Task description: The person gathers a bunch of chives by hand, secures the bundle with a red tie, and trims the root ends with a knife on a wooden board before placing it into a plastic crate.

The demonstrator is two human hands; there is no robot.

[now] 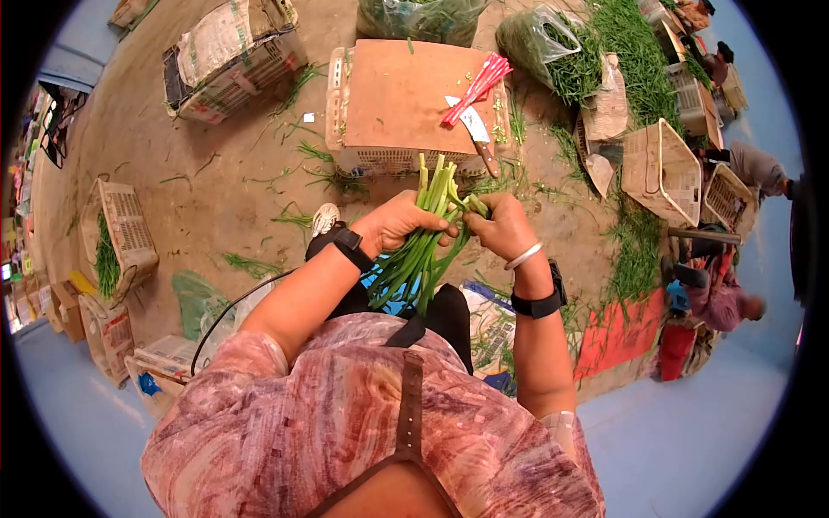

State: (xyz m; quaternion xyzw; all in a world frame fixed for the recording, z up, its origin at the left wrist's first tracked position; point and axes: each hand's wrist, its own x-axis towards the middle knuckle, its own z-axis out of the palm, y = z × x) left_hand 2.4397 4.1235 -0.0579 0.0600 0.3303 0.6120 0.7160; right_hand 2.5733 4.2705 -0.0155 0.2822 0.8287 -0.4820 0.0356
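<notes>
My left hand (399,223) is closed around a bunch of long green stalks (413,269), thick pale cut ends upward and thin leaves hanging over my lap. Beside it, my right hand (506,228) pinches a few stalks at the right side of the bunch, near the cut ends. Just beyond my hands is a brown board (401,95) on top of an upturned plastic crate (380,161). On the board's right side lies a bundle of red-and-white strips (485,79). A knife (474,128) rests partly across them, its wooden handle over the near edge.
Bags of greens (527,47) stand beyond and right of the board. A large heap of greens (630,60) covers the floor at far right, near crates (663,173) and other people (721,293). More crates (129,229) stand left. A red sheet (617,337) lies at right.
</notes>
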